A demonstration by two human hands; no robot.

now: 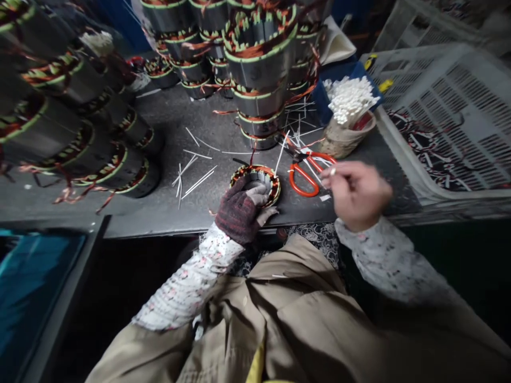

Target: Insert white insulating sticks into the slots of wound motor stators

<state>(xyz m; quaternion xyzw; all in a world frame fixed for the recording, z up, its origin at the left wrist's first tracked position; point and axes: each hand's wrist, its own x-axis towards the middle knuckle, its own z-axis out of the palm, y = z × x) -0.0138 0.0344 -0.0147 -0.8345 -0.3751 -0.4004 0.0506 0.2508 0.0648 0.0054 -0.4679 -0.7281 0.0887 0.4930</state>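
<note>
A motor stator [274, 187], a ring wound with copper wire and edged in green, lies near the bench's front edge. My left hand [241, 210], in a dark red knitted glove with pale fingertips, is closed over its near left side, fingers reaching into the opening. One thin white tube [282, 154] stands up, tilted, from the stator's right rim. Bare and a little blurred, my right hand [357, 191] is raised to the right, fingers pinched together. A small whitish spot shows at its fingertips; what it is I cannot make out. Orange-handled scissors [304, 181] lie between the hands.
Behind stands a stack of stators [261, 69], with more stacks [51, 125] at the left. Loose white tubes [199, 181] are scattered over the bench. At the right are a cup [347, 135] packed with white tubes [351, 98] and a white plastic basket [439, 194] holding wire pieces.
</note>
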